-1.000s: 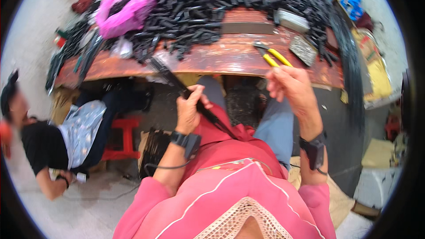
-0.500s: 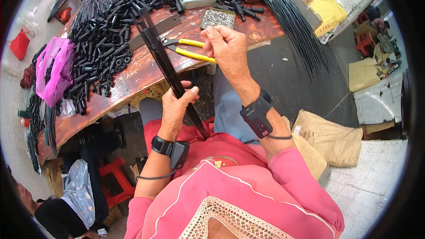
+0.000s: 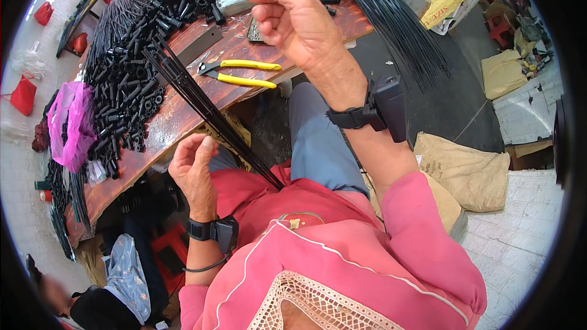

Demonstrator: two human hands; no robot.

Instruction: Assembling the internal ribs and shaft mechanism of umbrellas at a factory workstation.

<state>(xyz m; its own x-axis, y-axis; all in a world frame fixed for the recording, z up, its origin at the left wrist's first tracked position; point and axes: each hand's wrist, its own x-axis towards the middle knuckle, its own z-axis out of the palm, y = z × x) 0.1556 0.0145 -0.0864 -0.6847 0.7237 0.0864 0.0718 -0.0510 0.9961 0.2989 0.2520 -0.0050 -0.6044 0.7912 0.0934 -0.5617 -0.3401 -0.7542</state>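
Note:
A bundle of long thin black rods (image 3: 211,113) slants from my lap up across the table edge. My left hand (image 3: 194,174) is just left of the bundle, apart from it, with fingers loosely bent and the thumb apart; nothing shows in it. My right hand (image 3: 299,24) is raised over the table, its fingers curled in toward the thumb; whatever they may hold is too small to make out. Partly hidden behind it is a small tray of metal bits (image 3: 254,32). Yellow-handled pliers (image 3: 241,73) lie on the table below my right hand.
Heaps of black tubular parts (image 3: 125,79) cover the wooden table (image 3: 122,177), with a flat metal bar (image 3: 199,46) beside them. More long black rods (image 3: 391,21) overhang at the right. A pink plastic bag (image 3: 72,125) sits at left. Other people are across the table and at lower left.
My left hand has come off the rod bundle and moved left and down. The bundle now leans further left. My right hand has risen from beside the pliers, and the view has shifted slightly.

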